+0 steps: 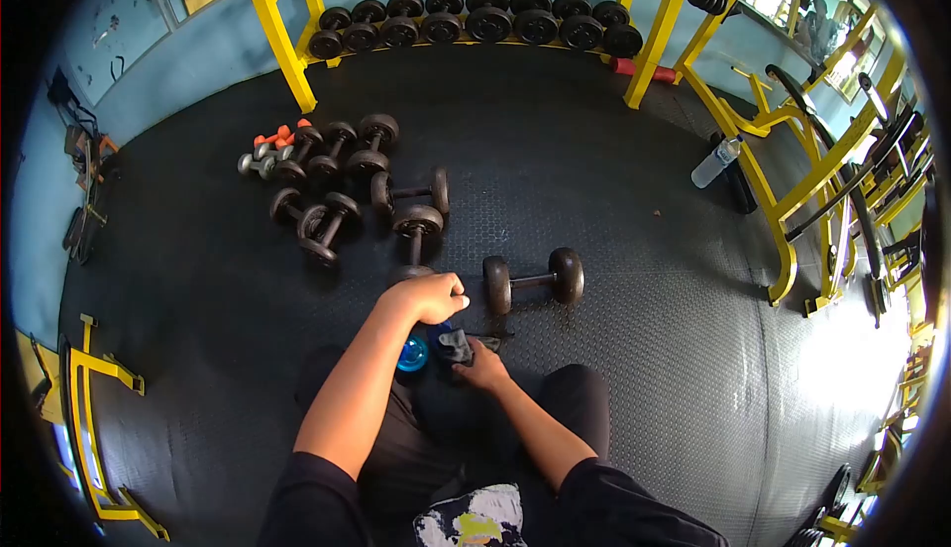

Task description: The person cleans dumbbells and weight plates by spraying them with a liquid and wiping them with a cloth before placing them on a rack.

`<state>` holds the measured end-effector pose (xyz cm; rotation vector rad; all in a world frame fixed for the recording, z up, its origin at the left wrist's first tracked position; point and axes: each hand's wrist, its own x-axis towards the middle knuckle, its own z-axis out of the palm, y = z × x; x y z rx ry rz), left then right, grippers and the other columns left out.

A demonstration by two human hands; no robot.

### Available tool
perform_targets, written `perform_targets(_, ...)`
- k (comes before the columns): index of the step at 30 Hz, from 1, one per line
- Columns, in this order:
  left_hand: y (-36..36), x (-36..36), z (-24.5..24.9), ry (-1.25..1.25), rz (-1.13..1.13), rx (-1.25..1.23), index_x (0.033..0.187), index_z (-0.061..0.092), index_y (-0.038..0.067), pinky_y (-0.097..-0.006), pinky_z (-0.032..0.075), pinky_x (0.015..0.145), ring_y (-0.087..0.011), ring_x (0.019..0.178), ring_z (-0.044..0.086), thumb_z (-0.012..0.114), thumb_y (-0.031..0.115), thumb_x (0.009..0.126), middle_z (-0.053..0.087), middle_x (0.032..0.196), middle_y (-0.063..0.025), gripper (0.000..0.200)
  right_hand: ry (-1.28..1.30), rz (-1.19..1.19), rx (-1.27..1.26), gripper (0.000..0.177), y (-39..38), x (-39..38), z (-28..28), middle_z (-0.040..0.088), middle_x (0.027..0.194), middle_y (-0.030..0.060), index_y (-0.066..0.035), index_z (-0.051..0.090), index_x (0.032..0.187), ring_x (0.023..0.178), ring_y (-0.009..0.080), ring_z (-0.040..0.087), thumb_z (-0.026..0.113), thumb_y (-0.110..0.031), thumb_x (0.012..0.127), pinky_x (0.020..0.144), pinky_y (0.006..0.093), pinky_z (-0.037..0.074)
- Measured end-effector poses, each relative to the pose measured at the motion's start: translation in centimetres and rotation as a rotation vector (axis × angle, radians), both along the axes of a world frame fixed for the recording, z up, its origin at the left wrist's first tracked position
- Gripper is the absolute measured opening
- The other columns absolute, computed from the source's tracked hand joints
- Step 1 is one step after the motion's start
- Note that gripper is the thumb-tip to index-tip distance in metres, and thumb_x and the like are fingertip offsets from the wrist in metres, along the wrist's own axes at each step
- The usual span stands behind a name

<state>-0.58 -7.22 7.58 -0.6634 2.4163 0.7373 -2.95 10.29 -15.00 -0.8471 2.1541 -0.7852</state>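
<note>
My left hand [428, 298] is curled closed, thumb to the right. It hangs just in front of the near end of an upright-looking dumbbell [417, 223]. Whatever its fingers hold, if anything, is hidden. Just below it shows a clear blue bottle-like container [412, 354], with a darker blue piece beside it. A crumpled grey and black cloth [456, 347] is gripped in my right hand [482, 365], low between my knees. Another dumbbell [533, 280] lies on the floor ahead and to the right, touched by neither hand.
Several dumbbells [369, 145] lie ahead to the left, near small orange weights [284, 135]. A yellow rack [282, 47] with rows of dumbbells stands against the far wall. Right of it are a water bottle [715, 163] and yellow machines [827, 185]. A yellow frame [89, 428] stands at left.
</note>
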Motion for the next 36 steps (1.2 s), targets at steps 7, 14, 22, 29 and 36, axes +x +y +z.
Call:
perform_targets(7, 1.8, -1.2, 2.4, 0.258, -0.072, -0.176, 0.112, 0.060, 0.005, -0.0453, 0.046, 0.102, -0.0349, 0.123, 0.056, 0.059, 0.034, 0.095, 0.053, 0.138, -0.0199, 0.033, 0.253, -0.157, 0.124, 0.028, 1.2, -7.1, -0.4, 0.068, 0.112, 0.0149, -0.011, 0.071, 0.105, 0.105, 0.0337, 0.066, 0.070, -0.027, 0.082, 0.090, 0.0446, 0.053)
perform_targets(14, 0.0, -2.1, -2.4, -0.020, -0.231, 0.029, 0.121, 0.056, -0.001, -0.0493, 0.051, 0.097, -0.0381, 0.121, 0.058, 0.059, 0.029, 0.095, 0.049, 0.142, -0.0258, 0.040, 0.245, -0.064, 0.281, 0.035, -0.6, -13.7, 2.7, 0.066, 0.117, 0.0164, -0.009, 0.065, 0.115, 0.112, 0.0338, 0.062, 0.070, -0.023, 0.084, 0.096, 0.0429, 0.050)
perform_targets(22, -2.1, 3.4, -5.8, 0.149, 0.253, 0.548, 0.114, 0.060, 0.004, -0.0440, 0.048, 0.097, -0.0354, 0.118, 0.058, 0.058, 0.029, 0.096, 0.061, 0.122, -0.0191, 0.031, -0.068, -0.074, 0.543, 0.042, -0.8, -9.6, 16.4, 0.063, 0.124, 0.0202, -0.006, 0.064, 0.122, 0.118, 0.0361, 0.060, 0.069, -0.027, 0.086, 0.101, 0.0440, 0.047)
perform_targets(29, -0.8, 4.9, -1.5, 0.121, 0.741, 0.891, 0.121, 0.057, 0.005, -0.0410, 0.048, 0.097, -0.0314, 0.117, 0.061, 0.057, 0.027, 0.098, 0.064, 0.122, -0.0188, 0.032, 0.106, 0.175, 0.730, 0.039, -5.8, -15.6, 14.8, 0.065, 0.117, 0.0174, -0.006, 0.062, 0.120, 0.113, 0.0338, 0.062, 0.065, -0.024, 0.086, 0.096, 0.0451, 0.050)
perform_targets(36, -3.5, 2.0, -2.9, -0.021, 0.960, 0.788, 0.124, 0.056, 0.006, -0.0424, 0.047, 0.099, -0.0310, 0.121, 0.061, 0.056, 0.027, 0.100, 0.063, 0.127, -0.0167, 0.032, 0.466, 0.571, 0.596, 0.038, -9.9, -23.9, -1.3, 0.062, 0.123, 0.0148, -0.010, 0.058, 0.127, 0.120, 0.0309, 0.059, 0.057, -0.022, 0.090, 0.106, 0.0437, 0.042)
